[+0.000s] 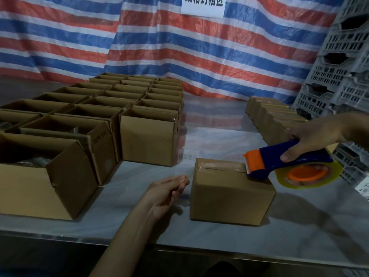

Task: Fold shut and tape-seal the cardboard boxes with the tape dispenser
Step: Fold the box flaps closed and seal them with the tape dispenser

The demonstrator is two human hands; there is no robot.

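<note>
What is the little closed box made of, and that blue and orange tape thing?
The box looks like brown cardboard: dull, with folded edges. The tape dispenser seems hard plastic, smooth with a slight shine. The tape looks like thin clear film, yellowish and glossy on its roll.

One tape dispenser, one tape strip, one closed box, one left hand, one right hand, and open boxes too crowded to count.

Tape dispenser: navy blue body, orange head and hub. Boxes: plain brown cardboard. Tarpaulin: red, white, blue stripes.
</note>
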